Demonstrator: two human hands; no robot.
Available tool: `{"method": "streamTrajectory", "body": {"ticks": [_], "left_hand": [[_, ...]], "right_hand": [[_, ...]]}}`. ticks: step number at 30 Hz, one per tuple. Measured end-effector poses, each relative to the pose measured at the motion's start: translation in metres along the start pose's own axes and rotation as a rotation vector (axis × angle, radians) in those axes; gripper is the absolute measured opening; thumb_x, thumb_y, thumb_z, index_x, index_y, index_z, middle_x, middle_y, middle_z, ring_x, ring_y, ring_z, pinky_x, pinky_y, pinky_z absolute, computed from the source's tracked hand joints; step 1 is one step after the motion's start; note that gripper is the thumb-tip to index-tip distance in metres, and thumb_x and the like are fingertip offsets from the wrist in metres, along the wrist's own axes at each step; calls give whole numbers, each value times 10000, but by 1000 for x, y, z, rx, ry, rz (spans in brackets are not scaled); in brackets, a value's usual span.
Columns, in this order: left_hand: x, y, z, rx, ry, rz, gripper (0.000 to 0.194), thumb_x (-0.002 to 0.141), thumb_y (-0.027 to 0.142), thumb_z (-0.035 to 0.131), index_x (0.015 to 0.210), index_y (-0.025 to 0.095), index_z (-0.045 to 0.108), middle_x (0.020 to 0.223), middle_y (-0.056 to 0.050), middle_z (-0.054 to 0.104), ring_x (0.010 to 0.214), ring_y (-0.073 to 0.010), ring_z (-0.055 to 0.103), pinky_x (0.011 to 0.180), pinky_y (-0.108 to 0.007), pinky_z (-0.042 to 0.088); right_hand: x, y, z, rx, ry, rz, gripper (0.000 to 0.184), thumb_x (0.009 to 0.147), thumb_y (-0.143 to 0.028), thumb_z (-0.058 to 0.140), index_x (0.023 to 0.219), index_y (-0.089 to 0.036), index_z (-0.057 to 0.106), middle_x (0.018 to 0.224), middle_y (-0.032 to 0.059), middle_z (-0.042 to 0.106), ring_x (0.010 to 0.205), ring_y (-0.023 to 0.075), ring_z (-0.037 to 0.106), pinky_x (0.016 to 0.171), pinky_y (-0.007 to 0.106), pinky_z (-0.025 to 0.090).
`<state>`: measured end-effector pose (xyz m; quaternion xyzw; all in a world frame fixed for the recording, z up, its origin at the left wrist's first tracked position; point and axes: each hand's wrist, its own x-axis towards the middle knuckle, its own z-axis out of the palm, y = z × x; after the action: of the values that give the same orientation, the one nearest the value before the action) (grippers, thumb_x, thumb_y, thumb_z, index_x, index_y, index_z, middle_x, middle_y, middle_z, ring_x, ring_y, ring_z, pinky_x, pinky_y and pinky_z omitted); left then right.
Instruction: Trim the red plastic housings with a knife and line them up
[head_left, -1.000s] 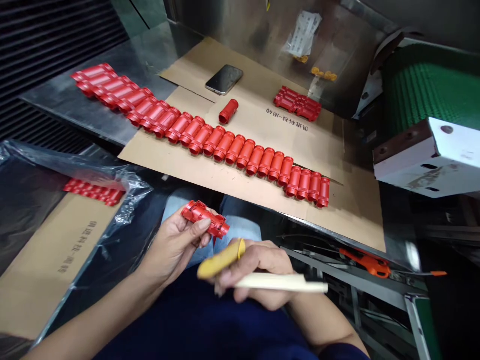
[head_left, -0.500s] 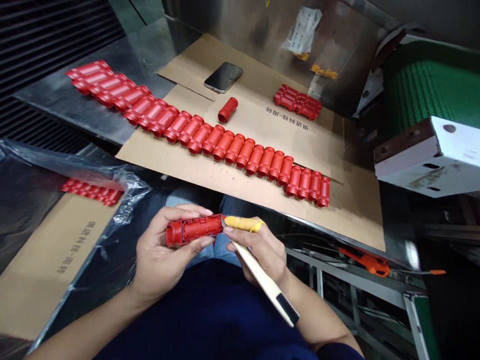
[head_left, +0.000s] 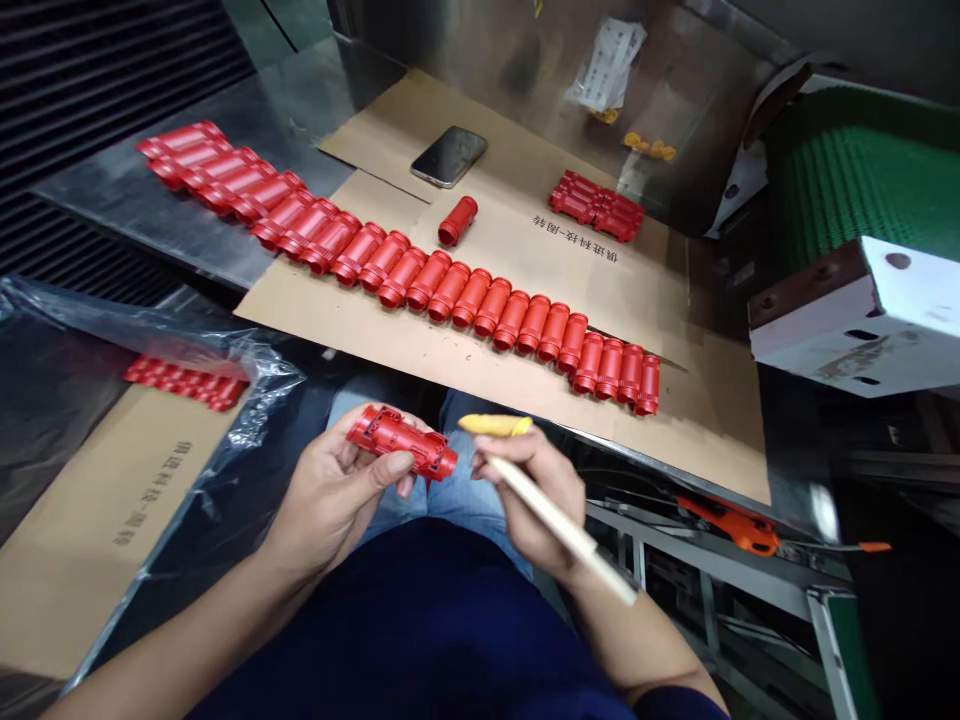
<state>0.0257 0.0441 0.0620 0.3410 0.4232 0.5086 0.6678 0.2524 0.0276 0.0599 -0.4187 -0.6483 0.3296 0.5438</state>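
My left hand [head_left: 322, 490] is closed round a red plastic tube-shaped housing [head_left: 401, 440], with the thumb along its near side. Cut-outs and ribs show on its upturned face. Just to the right, my right hand [head_left: 536, 490] grips a knife by its long, pale, flat handle [head_left: 559, 525]. Its blade is hidden or too blurred to make out. A yellow finger cot [head_left: 495, 425] covers the right index finger, which is stretched toward the housing. A small gap separates the right hand from the housing.
Beyond my hands, a long row of red housings [head_left: 472, 295] lies on cardboard [head_left: 360, 330] over a metal table. A single housing [head_left: 457, 220], a phone [head_left: 450, 157] and flat red parts [head_left: 596, 205] lie behind it. A green conveyor belt [head_left: 862, 160] stands right; a plastic-lined box [head_left: 112, 520] left.
The left hand has turned the housing over so another face shows, its right end now lower. My right hand has drawn the knife back from the housing, slightly right, and the handle has rotated.
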Motion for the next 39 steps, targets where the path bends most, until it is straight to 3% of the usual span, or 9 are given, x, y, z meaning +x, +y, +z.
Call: {"method": "streamTrajectory", "body": {"ticks": [2,4,8,12,16,22,31,34,39], "left_hand": [[-1,1,0,67,-14,18,216,925,267,970,1117,252,872,1030,-41,852,704,-136,753,636,-214,634],[-3,2,0,208,-9,97,277,902,234,985,1149,275,864,1124,-53,866,896,-192,822,755,-241,677],[-8,3,3,431,7,322,349,874,160,981,1169,284,842,1177,-56,861,1083,-252,836,961,-336,696],[-9,3,6,493,-24,429,335,904,115,925,1181,273,823,1179,-77,853,1099,-277,824,981,-401,692],[-10,1,3,521,-48,461,364,910,99,909,1212,274,806,1200,-87,852,1108,-297,819,973,-436,694],[-10,1,2,531,-72,478,402,912,71,900,1238,285,800,1215,-71,848,1121,-272,813,1004,-407,677],[-13,-1,2,533,9,453,362,901,119,929,1205,276,809,1198,-69,850,1107,-289,818,983,-422,679],[-15,-1,-1,558,50,436,385,916,122,925,1235,292,795,1222,-55,834,1153,-280,807,1018,-410,659],[-14,1,0,560,-60,476,407,936,88,890,1261,303,773,1231,-53,832,1148,-273,803,1020,-415,656]], "right_hand": [[2,1,-2,129,128,144,151,1164,-287,701,1274,-215,774,1004,73,861,756,170,823,721,301,735],[3,1,-4,126,120,150,163,1149,-325,736,1243,-213,808,1005,84,867,796,185,839,762,322,749],[0,-7,-5,-89,-85,-120,216,1095,-186,789,1298,-217,855,1251,143,848,1091,242,859,924,366,765],[-2,-14,-3,-256,-165,-284,449,1065,-90,793,1499,-203,768,1261,141,845,1074,241,848,944,373,774],[1,-17,-4,-303,-222,-288,532,1063,-96,804,1569,-235,713,1268,131,855,1071,254,849,946,395,781],[3,-17,-4,-289,-225,-318,438,1047,-82,821,1476,-150,761,1237,155,854,1075,251,836,930,381,774],[-2,-17,-14,-364,-202,-319,563,1048,-71,806,1586,-201,705,1203,142,872,1062,281,859,893,423,781],[-4,-19,-19,-357,-141,-279,513,1073,-76,775,1563,-221,730,1206,137,849,1083,275,854,898,412,786],[-4,-22,-15,-277,-237,-257,515,1067,-91,797,1558,-227,723,1263,119,841,1080,241,838,928,375,784]]}}
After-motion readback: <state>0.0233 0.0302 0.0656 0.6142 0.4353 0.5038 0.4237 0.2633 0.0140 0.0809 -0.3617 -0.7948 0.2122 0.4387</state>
